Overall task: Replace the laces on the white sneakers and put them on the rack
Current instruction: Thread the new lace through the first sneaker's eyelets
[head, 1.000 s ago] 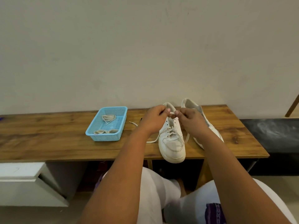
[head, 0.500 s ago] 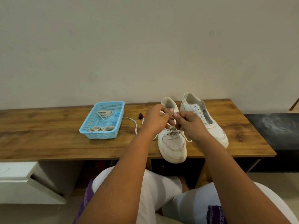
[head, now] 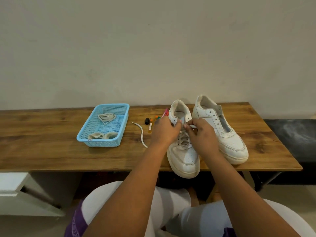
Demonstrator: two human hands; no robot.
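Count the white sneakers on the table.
2. One sneaker under both hands, toe over the table's near edge; the other sneaker beside it to the right, unlaced. None seem hidden.

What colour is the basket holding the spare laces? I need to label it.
Light blue plastic mesh, all one colour; the basket shows clearly in the head view.

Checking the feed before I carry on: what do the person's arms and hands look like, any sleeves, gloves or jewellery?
Both forearms are bare with no sleeves in view. The left hand and right hand wear no gloves; no rings, watch or bracelets are visible.
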